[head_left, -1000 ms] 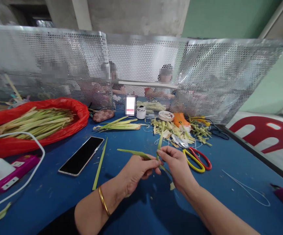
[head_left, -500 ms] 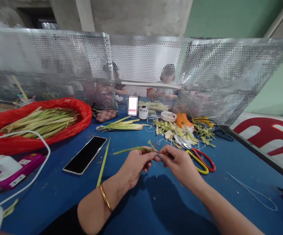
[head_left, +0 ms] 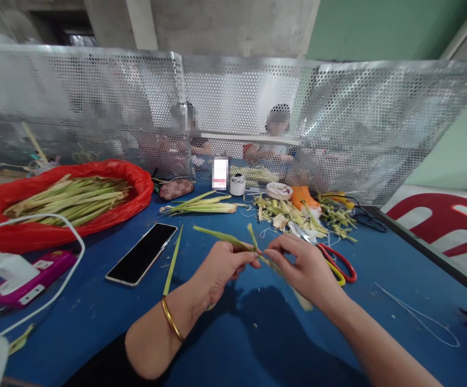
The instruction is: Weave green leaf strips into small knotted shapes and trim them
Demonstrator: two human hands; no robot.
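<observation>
Both hands meet over the middle of the blue table (head_left: 96, 317). My left hand (head_left: 221, 269), with a gold bangle on its wrist, is closed in a pinch on a green leaf strip (head_left: 221, 237) whose long end points up to the left. My right hand (head_left: 304, 267) pinches the same strip just to the right, and a pale length of it trails down below this hand. A short tip sticks up between the two hands.
A black phone (head_left: 142, 253) and a loose green strip (head_left: 172, 262) lie left of the hands. Red and yellow scissors (head_left: 340, 266), leaf scraps (head_left: 294, 216), a bundle of stalks (head_left: 201, 206), a red bag of leaves (head_left: 56, 204), a pink device with a white cable (head_left: 27, 271) and a perforated metal screen (head_left: 237, 107) surround them.
The leaf strip was turned and reworked between the fingers; a pale tail now hangs below my right hand. Both hands stayed close together at the table's middle.
</observation>
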